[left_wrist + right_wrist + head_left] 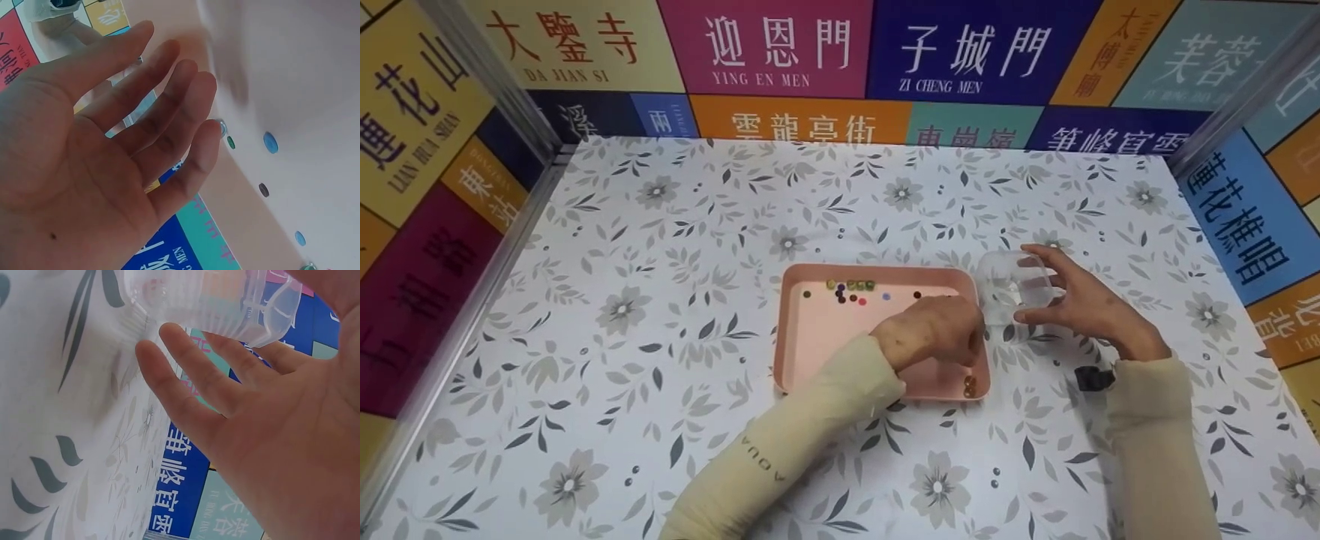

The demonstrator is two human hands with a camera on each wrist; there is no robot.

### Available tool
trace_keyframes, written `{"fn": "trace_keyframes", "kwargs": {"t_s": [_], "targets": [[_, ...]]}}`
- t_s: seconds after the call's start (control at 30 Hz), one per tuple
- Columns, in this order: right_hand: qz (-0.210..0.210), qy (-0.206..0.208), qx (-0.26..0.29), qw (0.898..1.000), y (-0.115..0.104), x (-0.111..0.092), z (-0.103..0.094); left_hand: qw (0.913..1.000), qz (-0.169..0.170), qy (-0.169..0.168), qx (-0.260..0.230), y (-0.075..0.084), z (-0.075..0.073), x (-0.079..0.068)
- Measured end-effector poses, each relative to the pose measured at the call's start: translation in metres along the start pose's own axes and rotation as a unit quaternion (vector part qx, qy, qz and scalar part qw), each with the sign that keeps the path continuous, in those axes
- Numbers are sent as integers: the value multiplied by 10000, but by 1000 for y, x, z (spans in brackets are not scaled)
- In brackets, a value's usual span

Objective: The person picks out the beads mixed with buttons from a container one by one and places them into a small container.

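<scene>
A shallow pink tray (791,330) stands on the table. Over its right side my left hand (934,330) reaches down, fingertips hidden from the head camera. In the left wrist view that hand's fingers are loosely bent, with nothing seen between them. Small coloured discs lie in the tray, among them a blue disc (271,142) and a dark disc (264,189). Yellow-green pieces (859,285) line its far side; amber pieces (970,386) sit in the near right corner. Beside the tray, my right hand (1091,300) holds a clear plastic container (1005,285) between thumb and fingers.
A flower-patterned cloth (660,300) covers the table. Upright panels with coloured sign blocks (765,49) border the back and both sides. A black object (1093,379) shows at the right wrist.
</scene>
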State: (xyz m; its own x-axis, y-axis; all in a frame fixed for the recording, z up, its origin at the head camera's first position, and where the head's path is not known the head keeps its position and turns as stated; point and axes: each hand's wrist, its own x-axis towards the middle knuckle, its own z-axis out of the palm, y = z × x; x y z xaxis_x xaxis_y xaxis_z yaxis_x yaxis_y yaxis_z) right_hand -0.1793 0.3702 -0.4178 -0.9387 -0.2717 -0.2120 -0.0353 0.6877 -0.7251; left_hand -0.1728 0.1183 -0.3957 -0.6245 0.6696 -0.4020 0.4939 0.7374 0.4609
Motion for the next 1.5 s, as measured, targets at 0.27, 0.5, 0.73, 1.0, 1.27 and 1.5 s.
{"fn": "trace_keyframes", "kwargs": {"t_s": [0.27,0.5,0.73,1.0,1.27,1.5], "targets": [[133,-55,131,9998,-3,-4,2,9989,145,-35,446,3,2,1],[69,126,-10,9999,-3,-2,3,9992,-89,-224,329,4,3,0],[-239,136,-131,9995,-3,3,6,9983,-93,-256,517,6,2,0],[-167,35,-133,9998,-4,4,7,9985,-240,-353,339,7,3,-3],[-136,-68,-184,9997,-6,6,8,9982,-163,-310,492,5,4,-7],[-73,-42,-203,9998,-3,3,5,9967,-259,-369,682,12,6,-2]]}}
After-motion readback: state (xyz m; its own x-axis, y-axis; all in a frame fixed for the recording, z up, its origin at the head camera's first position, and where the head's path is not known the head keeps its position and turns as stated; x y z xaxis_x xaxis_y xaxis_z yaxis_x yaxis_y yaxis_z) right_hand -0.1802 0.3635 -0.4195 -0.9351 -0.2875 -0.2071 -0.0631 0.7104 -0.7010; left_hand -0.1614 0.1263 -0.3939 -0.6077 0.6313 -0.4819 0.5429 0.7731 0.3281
